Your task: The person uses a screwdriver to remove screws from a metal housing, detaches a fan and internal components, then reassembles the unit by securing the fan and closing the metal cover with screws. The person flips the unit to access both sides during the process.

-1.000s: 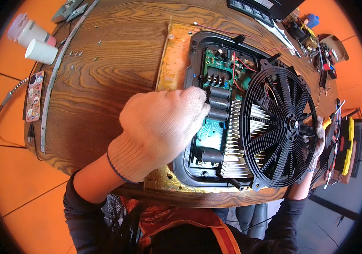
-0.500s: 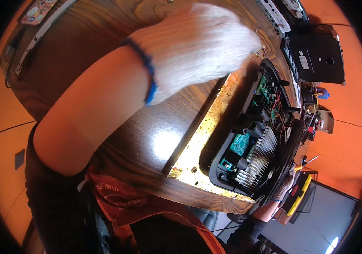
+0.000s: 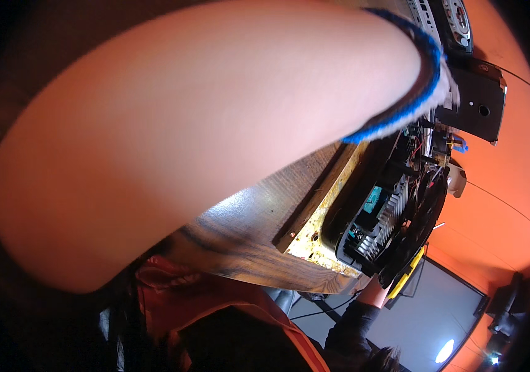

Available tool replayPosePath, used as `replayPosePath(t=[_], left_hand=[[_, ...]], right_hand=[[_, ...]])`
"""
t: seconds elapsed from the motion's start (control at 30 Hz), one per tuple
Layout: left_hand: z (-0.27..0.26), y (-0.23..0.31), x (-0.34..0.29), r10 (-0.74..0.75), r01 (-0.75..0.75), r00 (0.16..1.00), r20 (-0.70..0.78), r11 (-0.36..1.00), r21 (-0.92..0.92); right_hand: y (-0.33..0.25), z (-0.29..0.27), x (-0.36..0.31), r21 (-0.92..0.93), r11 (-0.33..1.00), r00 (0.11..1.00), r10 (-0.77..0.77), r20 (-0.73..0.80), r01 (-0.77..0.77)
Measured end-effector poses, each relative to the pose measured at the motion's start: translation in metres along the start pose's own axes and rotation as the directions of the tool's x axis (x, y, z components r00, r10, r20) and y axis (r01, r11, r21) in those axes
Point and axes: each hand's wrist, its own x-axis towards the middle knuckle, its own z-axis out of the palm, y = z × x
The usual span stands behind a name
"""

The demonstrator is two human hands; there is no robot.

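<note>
My left forearm [image 3: 203,124] crosses most of the view. Beyond a blue cuff, only a strip of the white knit glove on my left hand [image 3: 443,93] shows; its fingers are hidden. Below that hand lies an opened black electronic device with finned metal heat sinks [image 3: 384,229], a turquoise part [image 3: 373,198] and wires. A dark panel [image 3: 417,226] slants along its right side. My right forearm [image 3: 373,294] reaches up behind this panel, which covers the hand. A thin screwdriver shaft [image 3: 440,225] pokes out past the panel, where my right hand held it a moment ago.
The device rests on a yellow-stained board [image 3: 314,239] on a dark wood table [image 3: 234,248]. Beyond it stands a black box-like case [image 3: 479,105]. A yellow-edged item [image 3: 407,273] and a large grey screen [image 3: 432,316] are at lower right, before an orange wall [image 3: 500,204].
My left arm has swung right and closer to view, taking the glove mostly out of sight. The dark panel looks more tilted and now hides my right hand. The whole view has shifted slightly.
</note>
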Motion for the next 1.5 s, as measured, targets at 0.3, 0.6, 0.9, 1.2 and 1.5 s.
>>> replayPosePath(t=[0.3,0.6,0.9,1.2,1.5], left_hand=[[-0.013,0.009,-0.008,-0.031,0.036,0.997,0.075,0.997,-0.065],[-0.018,0.013,-0.004,-0.082,0.106,0.981,0.176,0.986,-0.132],[-0.032,-0.003,0.014,-0.282,0.369,0.901,0.33,0.897,-0.242],[-0.028,0.008,0.026,-0.304,0.533,0.832,0.463,0.669,-0.518],[-0.005,-0.03,0.03,-0.385,0.6,0.569,0.726,-0.409,-0.687]], right_hand=[[-0.004,-0.007,0.002,-0.047,0.998,0.999,-0.031,-0.016,0.03],[0.007,-0.014,0.008,-0.052,0.997,0.997,-0.057,-0.045,0.054],[0.018,-0.038,0.041,0.233,0.971,0.997,-0.067,0.034,0.057],[0.042,-0.031,0.047,0.015,0.996,0.992,-0.085,-0.093,0.087],[-0.022,0.042,-0.052,-0.488,0.863,0.875,-0.332,-0.353,0.131]])
